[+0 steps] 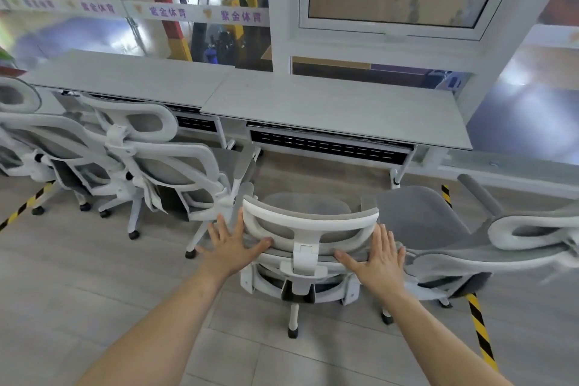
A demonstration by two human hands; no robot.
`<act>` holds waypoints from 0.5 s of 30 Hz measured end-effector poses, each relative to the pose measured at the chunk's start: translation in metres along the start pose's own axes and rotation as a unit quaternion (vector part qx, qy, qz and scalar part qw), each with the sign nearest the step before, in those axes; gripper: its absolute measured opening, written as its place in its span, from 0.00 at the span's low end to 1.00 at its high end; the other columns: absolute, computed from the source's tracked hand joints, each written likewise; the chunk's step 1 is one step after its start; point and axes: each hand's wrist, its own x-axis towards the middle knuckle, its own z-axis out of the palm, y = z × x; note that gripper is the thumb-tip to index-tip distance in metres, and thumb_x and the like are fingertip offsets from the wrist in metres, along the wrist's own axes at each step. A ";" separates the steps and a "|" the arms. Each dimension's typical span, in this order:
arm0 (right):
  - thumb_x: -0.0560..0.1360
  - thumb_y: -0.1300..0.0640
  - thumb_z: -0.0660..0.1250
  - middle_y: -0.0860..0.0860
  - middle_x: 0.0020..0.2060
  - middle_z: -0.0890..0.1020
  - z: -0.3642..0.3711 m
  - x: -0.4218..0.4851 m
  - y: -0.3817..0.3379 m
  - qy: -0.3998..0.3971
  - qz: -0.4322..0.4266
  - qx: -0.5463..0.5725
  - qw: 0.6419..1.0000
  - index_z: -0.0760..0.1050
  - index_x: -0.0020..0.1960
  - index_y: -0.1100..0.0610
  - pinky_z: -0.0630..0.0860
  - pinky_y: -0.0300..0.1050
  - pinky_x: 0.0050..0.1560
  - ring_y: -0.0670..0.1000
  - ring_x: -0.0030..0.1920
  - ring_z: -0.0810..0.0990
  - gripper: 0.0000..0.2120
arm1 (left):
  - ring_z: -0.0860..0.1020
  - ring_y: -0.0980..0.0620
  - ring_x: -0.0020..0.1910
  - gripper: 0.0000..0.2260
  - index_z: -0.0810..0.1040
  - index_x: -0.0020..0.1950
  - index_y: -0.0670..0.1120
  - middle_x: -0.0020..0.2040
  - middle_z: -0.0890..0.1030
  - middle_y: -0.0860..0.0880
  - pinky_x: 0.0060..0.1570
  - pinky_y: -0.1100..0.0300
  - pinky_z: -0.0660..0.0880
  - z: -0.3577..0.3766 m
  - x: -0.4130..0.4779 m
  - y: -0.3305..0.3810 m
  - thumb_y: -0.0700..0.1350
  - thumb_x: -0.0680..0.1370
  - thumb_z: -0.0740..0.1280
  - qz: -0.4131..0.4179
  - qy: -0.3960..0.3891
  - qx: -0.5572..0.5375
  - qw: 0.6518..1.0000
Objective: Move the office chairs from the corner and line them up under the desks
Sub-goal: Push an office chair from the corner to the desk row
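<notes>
Office chair (308, 221) squarely between left hand (232, 246) and right hand (380, 258) — both spread flat against it, straight-fingered, clasping nothing; desk (338, 110) opening dead ahead, far side.

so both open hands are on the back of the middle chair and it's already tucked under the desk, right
Not quite. The left hand and right hand are open on the back of the chair, but it is not tucked under the desk. The head view shows it standing short of the desk, with bare floor between its seat and the desk's front edge.
</notes>
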 end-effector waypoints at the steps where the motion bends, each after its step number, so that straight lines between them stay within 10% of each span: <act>1: 0.62 0.11 0.52 0.47 0.84 0.42 -0.001 0.006 -0.001 0.000 -0.001 0.001 1.000 0.37 0.83 0.47 0.35 0.59 0.81 0.48 0.82 0.37 0.63 | 0.30 0.38 0.81 0.59 0.27 0.78 0.66 0.82 0.28 0.45 0.72 0.22 0.44 -0.002 0.007 0.003 0.90 0.56 0.46 0.002 0.000 0.002 1.000; 15: 0.60 0.11 0.49 0.49 0.84 0.45 -0.007 0.089 -0.033 0.008 0.018 0.001 1.000 0.39 0.83 0.47 0.37 0.61 0.81 0.51 0.83 0.41 0.62 | 0.30 0.37 0.80 0.53 0.22 0.72 0.70 0.82 0.29 0.45 0.73 0.22 0.45 -0.048 0.099 0.030 0.86 0.64 0.55 0.051 -0.022 -0.011 0.998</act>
